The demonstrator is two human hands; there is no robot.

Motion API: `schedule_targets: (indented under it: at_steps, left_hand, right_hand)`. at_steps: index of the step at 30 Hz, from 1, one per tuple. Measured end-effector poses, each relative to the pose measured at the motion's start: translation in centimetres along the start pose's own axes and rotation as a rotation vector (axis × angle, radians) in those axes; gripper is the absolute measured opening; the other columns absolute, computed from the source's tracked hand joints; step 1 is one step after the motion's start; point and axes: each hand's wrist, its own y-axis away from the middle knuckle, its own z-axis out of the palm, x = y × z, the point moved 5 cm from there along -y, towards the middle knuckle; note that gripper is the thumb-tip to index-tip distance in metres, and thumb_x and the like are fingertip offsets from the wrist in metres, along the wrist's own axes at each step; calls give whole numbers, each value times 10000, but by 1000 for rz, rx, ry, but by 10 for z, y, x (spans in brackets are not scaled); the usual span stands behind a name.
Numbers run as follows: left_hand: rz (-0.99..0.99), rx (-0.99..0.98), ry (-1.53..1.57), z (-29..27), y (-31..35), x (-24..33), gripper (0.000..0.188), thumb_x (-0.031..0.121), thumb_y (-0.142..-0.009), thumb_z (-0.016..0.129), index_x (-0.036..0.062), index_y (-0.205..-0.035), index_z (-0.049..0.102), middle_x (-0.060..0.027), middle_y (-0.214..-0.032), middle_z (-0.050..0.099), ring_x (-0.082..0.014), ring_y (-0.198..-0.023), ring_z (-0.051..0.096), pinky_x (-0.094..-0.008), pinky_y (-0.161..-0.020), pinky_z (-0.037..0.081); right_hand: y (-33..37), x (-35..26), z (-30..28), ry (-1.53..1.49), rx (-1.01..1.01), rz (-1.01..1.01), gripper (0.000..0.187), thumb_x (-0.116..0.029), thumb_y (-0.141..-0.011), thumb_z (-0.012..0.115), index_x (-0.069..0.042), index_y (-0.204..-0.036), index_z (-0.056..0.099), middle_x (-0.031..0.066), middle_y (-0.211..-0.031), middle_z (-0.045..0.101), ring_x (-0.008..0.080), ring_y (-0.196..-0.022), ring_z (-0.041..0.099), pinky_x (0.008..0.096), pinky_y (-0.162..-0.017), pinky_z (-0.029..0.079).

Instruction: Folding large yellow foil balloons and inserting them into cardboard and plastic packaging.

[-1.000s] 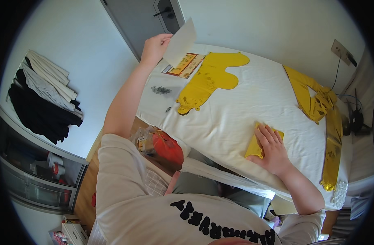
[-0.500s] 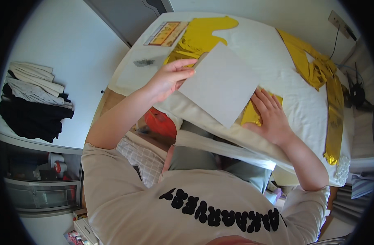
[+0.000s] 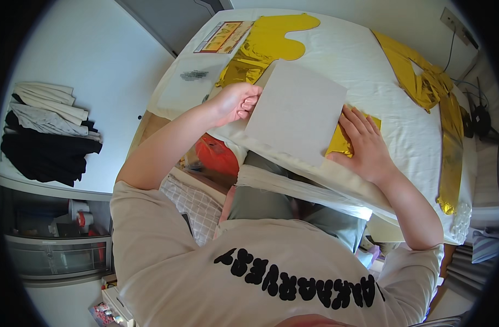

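Note:
A square grey-white sheet of card point(image 3: 297, 111) lies over gold foil at the near side of the white-covered table. At its left edge my left hand point(image 3: 237, 103) is closed, fingers curled, with the fingertips gripping the card's edge. My right hand point(image 3: 363, 143) rests flat on a piece of gold foil point(image 3: 341, 143) that shows past the card's right edge, its fingers stretched out alongside the card. More gold foil point(image 3: 277, 39), shaped with rounded lobes, spreads out beyond the card. What lies beneath the card is hidden.
A clear plastic bag point(image 3: 188, 82) and a printed orange card point(image 3: 223, 37) lie at the table's far left. Long crumpled gold foil point(image 3: 416, 82) runs down the right side. A red bag point(image 3: 217, 154) sits below the table edge; folded clothes point(image 3: 47, 141) lie farther left.
The card has been lowered and turned, now lying flatter with its left edge more upright. My left hand has curled its fingers and shifted slightly left and down. My right hand stays on the foil.

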Motion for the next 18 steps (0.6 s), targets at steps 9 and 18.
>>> schedule_targets:
  at_steps: [9,18]
  left_hand:
    - [67,210,-611,12,-5,23,268,343,-945,698,93,-1021,640,97,-749,438,-19,-667,408,-214,-593,368]
    - [211,48,-684,12,-19,21,173,225,-993,619,86,-915,549,56,-750,451,-40,-560,396,-245,-511,430]
  right_hand:
    - [1,2,1,6,3,-2,986,-696,-851,648,-34,-1544,414,156,-1657,316,367,-1542,259,493,-1265,180]
    - [0,3,2,10,11,-10,996,-697,-844,652,-39,-1549,406,162,-1654,318,374,-1538,265,500,-1261,186]
